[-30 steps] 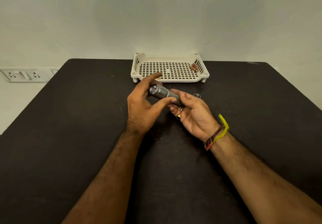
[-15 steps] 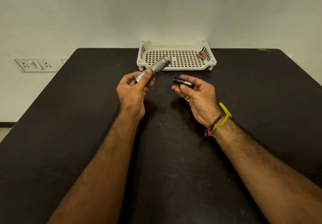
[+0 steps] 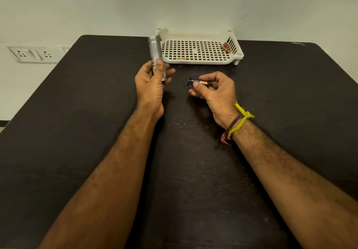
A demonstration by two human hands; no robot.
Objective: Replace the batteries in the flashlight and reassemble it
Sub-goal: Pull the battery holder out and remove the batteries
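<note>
Left hand (image 3: 150,86) grips one flashlight (image 3: 156,56); right hand (image 3: 217,91) pinches a battery pack (image 3: 197,83) (count unclear).

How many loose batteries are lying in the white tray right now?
3, as far as shows: two side by side in the white tray's far right corner, one small orange one near its front edge. The flashlight hides its left corner.

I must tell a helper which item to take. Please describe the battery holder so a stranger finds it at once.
On the black table, find the right hand, wearing a yellow wrist thread. The battery holder is pinched in its fingertips: short, black and orange, unlike the long silver flashlight in the left hand.
</note>
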